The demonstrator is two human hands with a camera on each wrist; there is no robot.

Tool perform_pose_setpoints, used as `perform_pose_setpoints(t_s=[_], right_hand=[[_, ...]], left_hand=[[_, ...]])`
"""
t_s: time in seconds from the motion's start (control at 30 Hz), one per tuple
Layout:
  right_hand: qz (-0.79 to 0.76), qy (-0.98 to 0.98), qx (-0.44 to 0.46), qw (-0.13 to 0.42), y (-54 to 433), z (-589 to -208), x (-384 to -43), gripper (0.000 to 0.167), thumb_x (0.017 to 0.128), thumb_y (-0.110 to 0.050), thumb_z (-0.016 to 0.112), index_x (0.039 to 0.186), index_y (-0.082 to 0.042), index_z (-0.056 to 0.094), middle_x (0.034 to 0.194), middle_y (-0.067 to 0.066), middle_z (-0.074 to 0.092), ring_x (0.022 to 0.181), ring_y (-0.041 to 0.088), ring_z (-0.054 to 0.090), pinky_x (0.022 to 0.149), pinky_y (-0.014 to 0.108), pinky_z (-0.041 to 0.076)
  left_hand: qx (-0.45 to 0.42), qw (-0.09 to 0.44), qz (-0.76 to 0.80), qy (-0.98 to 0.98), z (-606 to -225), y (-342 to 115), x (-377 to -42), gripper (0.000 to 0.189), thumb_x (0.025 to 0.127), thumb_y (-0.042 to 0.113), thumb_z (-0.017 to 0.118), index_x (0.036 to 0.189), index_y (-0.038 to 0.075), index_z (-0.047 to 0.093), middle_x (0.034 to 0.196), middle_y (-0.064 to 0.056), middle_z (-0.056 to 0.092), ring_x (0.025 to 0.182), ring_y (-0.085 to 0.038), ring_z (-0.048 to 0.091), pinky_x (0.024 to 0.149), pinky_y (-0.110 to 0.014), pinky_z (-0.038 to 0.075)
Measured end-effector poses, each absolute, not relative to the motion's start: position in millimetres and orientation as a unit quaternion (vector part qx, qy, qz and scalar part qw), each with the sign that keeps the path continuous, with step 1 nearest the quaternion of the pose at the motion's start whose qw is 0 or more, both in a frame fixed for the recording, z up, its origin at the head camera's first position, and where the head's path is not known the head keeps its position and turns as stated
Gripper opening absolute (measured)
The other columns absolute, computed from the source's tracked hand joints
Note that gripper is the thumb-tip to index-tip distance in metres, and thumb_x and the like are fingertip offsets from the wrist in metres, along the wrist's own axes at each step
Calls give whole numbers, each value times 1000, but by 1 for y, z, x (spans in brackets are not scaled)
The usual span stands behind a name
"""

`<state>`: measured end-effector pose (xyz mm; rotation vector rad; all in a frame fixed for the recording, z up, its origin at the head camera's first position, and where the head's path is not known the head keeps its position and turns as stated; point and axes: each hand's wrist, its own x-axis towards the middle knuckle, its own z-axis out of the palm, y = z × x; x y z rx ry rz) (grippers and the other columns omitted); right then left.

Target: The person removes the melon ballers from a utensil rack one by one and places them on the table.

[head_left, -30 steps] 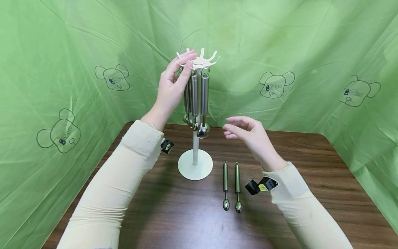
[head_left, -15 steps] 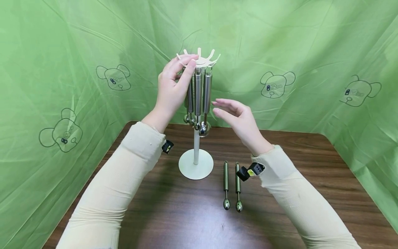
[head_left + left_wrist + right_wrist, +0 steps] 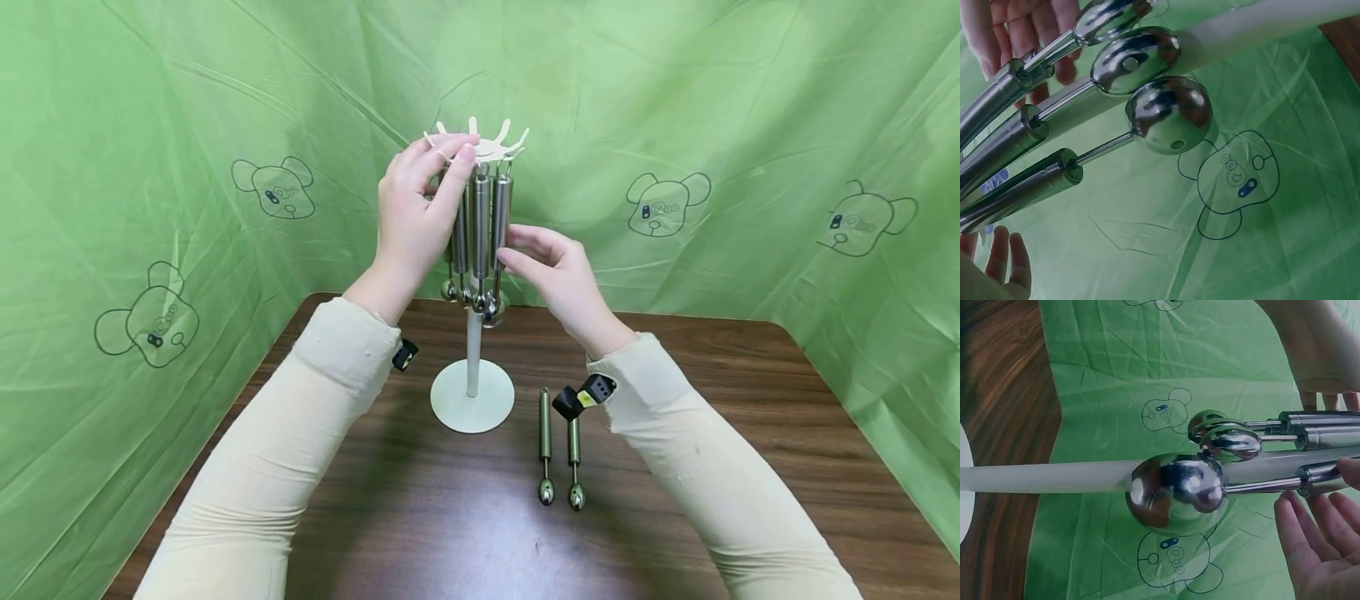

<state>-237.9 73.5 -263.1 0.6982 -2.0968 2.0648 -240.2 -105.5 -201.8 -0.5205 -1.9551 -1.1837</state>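
Hands (image 3: 420,192) (image 3: 558,271) either side of hanging utensils (image 3: 481,229)

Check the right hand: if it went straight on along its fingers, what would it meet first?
The right hand would first meet the rightmost hanging handle; its thumb appears to touch it. Beyond that, probably the next handle to the left, though depth between them is unclear.

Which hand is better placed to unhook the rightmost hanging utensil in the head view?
Right, I'd judge: the right hand pinches that utensil by its handle, while the left hand is up at the stand's hooked top, seemingly better placed to steady it.
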Motion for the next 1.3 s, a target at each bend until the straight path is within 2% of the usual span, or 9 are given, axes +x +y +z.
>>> perform_pose_setpoints(t_s=[0.17,0.4,0.63,0.9,1.3], right_hand=[[660,-709,240,63,74,-260,-239,37,92,-5,68,127,2,63,107,3,73,92,9,69,88,30,57],[626,-735,251,70,81,-255,-236,34,91,-7,70,123,1,65,102,5,73,83,11,70,84,38,59],[606,-751,250,78,86,-252,-232,32,91,-8,70,121,2,66,100,4,73,79,9,68,78,27,58],[602,-755,243,89,91,-247,-227,32,91,-6,69,122,3,64,102,10,72,75,9,69,79,30,59],[627,-731,243,113,98,-236,-213,32,91,-4,69,120,6,64,92,-8,72,76,10,69,76,30,59]], left_hand=[[-199,399,-445,-776,-202,-104,-238,29,100,32,56,116,17,75,124,2,69,106,-15,56,77,-20,49],[-192,415,-433,-777,-203,-103,-238,29,100,32,56,115,17,75,123,1,69,104,-17,57,75,-22,49],[-188,420,-439,-772,-203,-101,-238,28,100,31,55,114,17,76,122,1,70,104,-16,58,74,-23,49],[-184,422,-439,-772,-204,-101,-238,28,100,31,55,115,18,76,121,1,70,105,-15,58,74,-22,48],[-183,425,-441,-769,-205,-101,-238,28,100,30,55,114,18,76,121,2,70,106,-14,58,72,-22,49]])
